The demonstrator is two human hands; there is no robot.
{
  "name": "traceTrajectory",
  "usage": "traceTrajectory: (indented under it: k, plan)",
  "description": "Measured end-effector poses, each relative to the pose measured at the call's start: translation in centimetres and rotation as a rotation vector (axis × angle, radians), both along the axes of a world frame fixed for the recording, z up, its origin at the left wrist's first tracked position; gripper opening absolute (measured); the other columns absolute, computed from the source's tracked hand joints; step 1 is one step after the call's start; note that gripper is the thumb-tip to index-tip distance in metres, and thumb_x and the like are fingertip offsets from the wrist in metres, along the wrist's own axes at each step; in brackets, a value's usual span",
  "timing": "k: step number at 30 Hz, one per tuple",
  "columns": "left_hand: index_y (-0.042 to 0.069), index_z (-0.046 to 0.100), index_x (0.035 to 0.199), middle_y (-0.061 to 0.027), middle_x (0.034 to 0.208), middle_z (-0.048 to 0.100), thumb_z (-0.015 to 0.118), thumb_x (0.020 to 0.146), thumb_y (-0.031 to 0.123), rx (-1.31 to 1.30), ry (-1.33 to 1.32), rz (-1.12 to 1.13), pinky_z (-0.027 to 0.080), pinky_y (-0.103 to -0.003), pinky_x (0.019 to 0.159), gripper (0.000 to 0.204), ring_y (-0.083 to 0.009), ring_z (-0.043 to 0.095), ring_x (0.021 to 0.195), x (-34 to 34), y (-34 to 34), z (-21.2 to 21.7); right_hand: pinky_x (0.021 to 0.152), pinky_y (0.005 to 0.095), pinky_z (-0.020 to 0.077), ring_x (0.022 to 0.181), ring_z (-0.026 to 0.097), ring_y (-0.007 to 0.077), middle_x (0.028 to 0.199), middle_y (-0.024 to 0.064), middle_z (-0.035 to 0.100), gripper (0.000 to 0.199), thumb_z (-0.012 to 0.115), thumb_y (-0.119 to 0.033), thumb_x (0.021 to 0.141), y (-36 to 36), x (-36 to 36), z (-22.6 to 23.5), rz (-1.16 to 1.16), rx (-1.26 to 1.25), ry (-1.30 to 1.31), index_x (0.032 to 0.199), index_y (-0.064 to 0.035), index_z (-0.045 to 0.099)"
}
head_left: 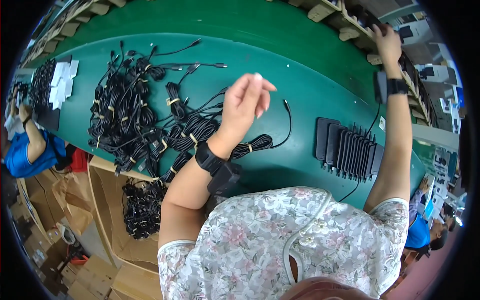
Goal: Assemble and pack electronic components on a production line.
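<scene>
Matt green surface point(300, 95), smooth; black cable bundles point(130, 115) in dull rubbery plastic, tied with pale bands; upright black plastic adapters point(350, 147), slightly glossy; brown cardboard box point(107, 210); floral cloth blouse point(280, 235); white paper sheets point(62, 82).

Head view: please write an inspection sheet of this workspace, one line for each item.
Surface: green table, bare in the middle.
Job's things: row of upright black adapters; coiled black cable beside the left wrist.
Clutter: white cards at the far left.
Grippers: left hand raised, open, empty; right hand reaching into the far rack, grip hidden.
Cables: heap of tied black cables; more in a cardboard box.
Surroundings: co-worker's blue sleeve at left.
</scene>
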State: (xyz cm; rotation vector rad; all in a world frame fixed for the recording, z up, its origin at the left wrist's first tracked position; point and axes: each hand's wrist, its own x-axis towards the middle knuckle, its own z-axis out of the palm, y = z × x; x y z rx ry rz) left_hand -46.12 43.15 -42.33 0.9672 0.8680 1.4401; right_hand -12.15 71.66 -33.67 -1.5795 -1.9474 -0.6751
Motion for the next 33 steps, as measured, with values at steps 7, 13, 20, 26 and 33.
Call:
traceTrajectory:
  k: [7,13,20,26,33]
  plan:
    - [0.004,0.053,0.077,0.0,0.054,0.047,0.038,0.096,0.032,0.097,-0.162,0.378,0.028,-0.018,0.042,0.037,-0.0045,0.038,0.044,-2.3,-0.6,0.6,0.067,0.0358,0.0419,0.077,0.053,0.025,0.082,0.0082,0.056,0.024,0.065,-0.026,0.074,-22.0,-20.3,-4.3,1.121,-0.508,-0.128,0.086,-0.0065,0.059]
    - [0.004,0.053,0.077,-0.0005,0.053,0.046,0.036,0.096,0.034,0.203,-0.213,0.365,0.027,-0.018,0.041,0.039,-0.0052,0.037,0.043,-2.0,0.4,0.6,0.068,0.0363,0.0419,0.078,0.052,0.0262,0.083,0.0085,0.054,0.031,0.064,-0.031,0.074,-27.4,-20.8,-7.2,1.259,-0.76,-0.382,0.091,-0.0065,0.056]
    - [0.003,0.054,0.083,-0.0037,0.055,0.049,0.032,0.095,0.042,0.259,-0.186,-0.446,0.028,-0.018,0.04,0.047,-0.0057,0.037,0.043,-1.6,-1.6,0.9,0.06,0.0288,0.0445,0.067,0.05,0.016,0.077,0.0034,0.051,0.027,0.047,-0.023,0.092,-24.8,-18.4,-4.7,0.801,-0.945,0.658,0.105,-0.0003,0.05]
    - [0.003,0.051,0.097,-0.0065,0.064,0.055,0.031,0.095,0.042,0.018,-0.131,-0.658,0.029,-0.017,0.039,0.044,-0.0055,0.041,0.045,2.6,-1.6,-0.5,0.056,0.0241,0.042,0.067,0.048,0.0135,0.077,0.0027,0.048,0.035,0.034,-0.028,0.097,-24.6,-17.5,-2.3,1.089,-1.227,1.527,0.114,0.0015,0.043]
    - [0.005,0.044,0.096,-0.0064,0.07,0.055,0.046,0.093,0.028,-0.009,-0.513,-0.423,0.029,-0.017,0.037,0.023,-0.0072,0.047,0.045,2.1,0.2,-2.0,0.06,0.0253,0.0443,0.07,0.051,0.0146,0.081,0.0058,0.052,0.031,0.042,-0.022,0.094,-24.7,-16.8,-3.4,1.321,-1.264,1.193,0.114,0.0014,0.043]
